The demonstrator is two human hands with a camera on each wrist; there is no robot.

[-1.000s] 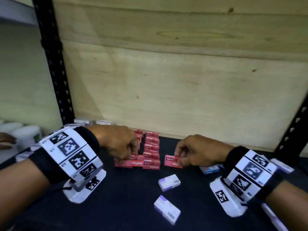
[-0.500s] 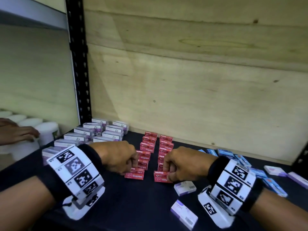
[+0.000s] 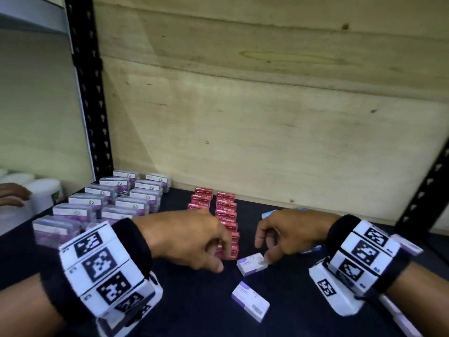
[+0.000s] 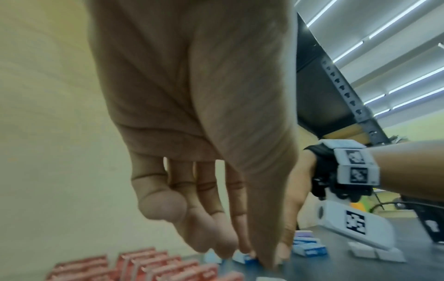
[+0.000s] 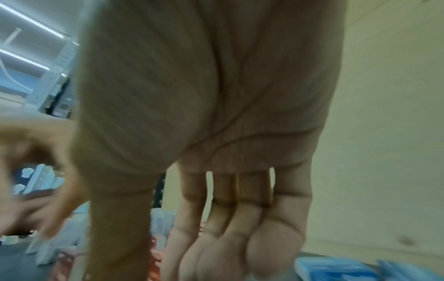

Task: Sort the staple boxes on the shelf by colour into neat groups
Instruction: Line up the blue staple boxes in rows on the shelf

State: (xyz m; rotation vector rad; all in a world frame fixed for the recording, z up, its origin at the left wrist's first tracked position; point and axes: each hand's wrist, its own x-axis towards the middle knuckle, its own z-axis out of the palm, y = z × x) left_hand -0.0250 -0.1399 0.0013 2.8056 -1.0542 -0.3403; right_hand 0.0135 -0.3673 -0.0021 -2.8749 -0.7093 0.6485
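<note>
Two rows of red staple boxes (image 3: 226,210) stand in the middle of the dark shelf (image 3: 194,312). My left hand (image 3: 220,257) hovers at their front end with relaxed fingers and holds nothing; the left wrist view shows the fingers (image 4: 228,245) hanging over the red boxes (image 4: 144,266). My right hand (image 3: 263,251) is just right of it, thumb touching a loose purple-and-white box (image 3: 251,263), its fingers (image 5: 216,247) nearly straight. A second loose purple box (image 3: 250,304) lies nearer me. Purple boxes (image 3: 109,203) are grouped at the left. Blue boxes (image 5: 336,270) lie behind the right hand.
A plywood back wall (image 3: 267,117) closes the shelf, with black uprights at left (image 3: 90,93) and right (image 3: 427,186). White tubs (image 3: 46,193) and another person's hand (image 3: 12,194) are on the neighbouring shelf. More purple boxes (image 3: 408,244) lie at the far right.
Both hands have let go of the red boxes at the front of the rows. The right hand has moved toward me to the loose purple box.
</note>
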